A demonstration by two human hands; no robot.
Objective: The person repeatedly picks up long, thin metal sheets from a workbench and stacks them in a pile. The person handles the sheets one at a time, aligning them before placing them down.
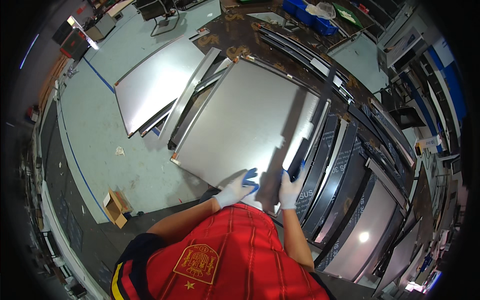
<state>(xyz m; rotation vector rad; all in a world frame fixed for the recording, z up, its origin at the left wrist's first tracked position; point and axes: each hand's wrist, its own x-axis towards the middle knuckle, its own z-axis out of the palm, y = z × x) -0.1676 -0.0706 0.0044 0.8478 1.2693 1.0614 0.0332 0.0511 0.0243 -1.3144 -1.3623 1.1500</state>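
Observation:
In front of me lies a large silver metal panel (240, 120) with a raised rim and brownish corner pieces. My left hand (239, 189), in a white glove with blue fingertips, is at the panel's near edge, fingers apart and holding nothing. To its right, my right hand (291, 191), gloved alike, is wrapped round the near end of a long dark strip (300, 154). That strip rises away from me over the panel's right side, and a dark shadow falls on the panel beside it. Part of my right fingers is hidden behind the strip.
Another silver panel (157, 82) lies at the left, with metal rails (192, 90) between. Several film-covered strips and panels (357, 225) are stacked at the right. Blue bins (310, 17) stand at the back, and an opened cardboard box (116, 208) sits on the floor at left.

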